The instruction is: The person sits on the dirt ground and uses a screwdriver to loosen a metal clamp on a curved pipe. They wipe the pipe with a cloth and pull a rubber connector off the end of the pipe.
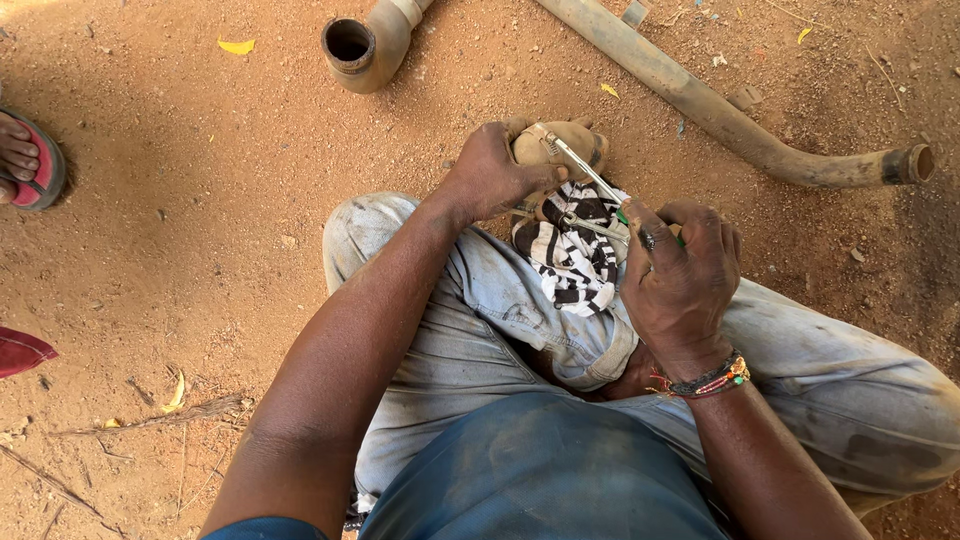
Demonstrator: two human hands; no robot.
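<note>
I sit on reddish dirt with my knees up. My left hand (495, 175) grips a small tan rounded part (578, 143) held just beyond my knees. My right hand (680, 275) is closed on pliers with green handles (600, 190), whose metal jaws reach up and left onto that part. A black-and-white striped cloth (570, 255) hangs under the part, between my two hands. A beaded bracelet circles my right wrist.
A dusty bent pipe with an open mouth (362, 45) lies on the ground at the top. A long curved pipe (740, 120) runs to the top right. Another person's foot in a red sandal (25, 160) is at the left edge. Dry leaves and twigs lie scattered.
</note>
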